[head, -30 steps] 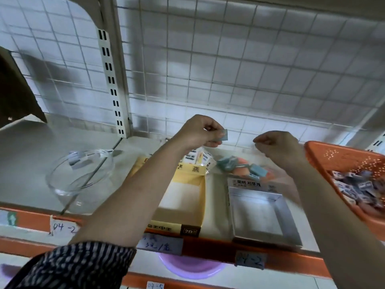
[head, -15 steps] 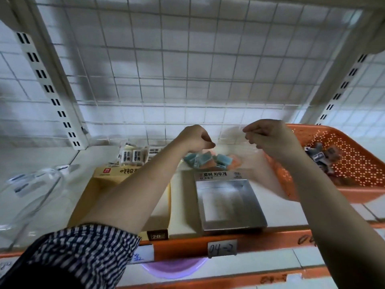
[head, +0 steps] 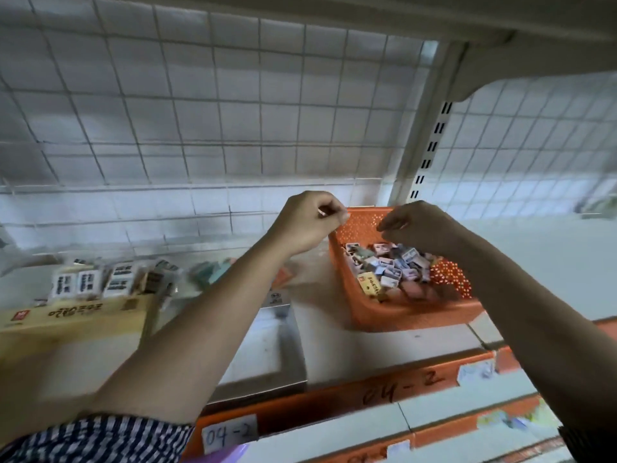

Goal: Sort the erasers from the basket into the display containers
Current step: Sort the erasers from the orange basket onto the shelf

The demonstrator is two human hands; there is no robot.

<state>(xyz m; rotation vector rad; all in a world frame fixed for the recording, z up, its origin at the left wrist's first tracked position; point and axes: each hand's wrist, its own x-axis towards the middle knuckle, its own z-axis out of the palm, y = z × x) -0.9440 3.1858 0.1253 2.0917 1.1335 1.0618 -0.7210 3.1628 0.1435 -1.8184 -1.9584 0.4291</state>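
Left hand (head: 312, 225) and right hand (head: 420, 225) hover, fingers curled, over the basket (head: 400, 317) of erasers (head: 389, 267); whether either grip holds anything is unclear.

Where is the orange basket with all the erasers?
In the head view, the orange basket sits on the shelf right of centre, just below the right hand, with the grey box to its left.

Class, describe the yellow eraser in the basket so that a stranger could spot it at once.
Find the orange perforated basket on the shelf. In its heap of small erasers, look at the near left edge. The yellow eraser there is the only bright yellow one among grey, blue and pinkish neighbours.
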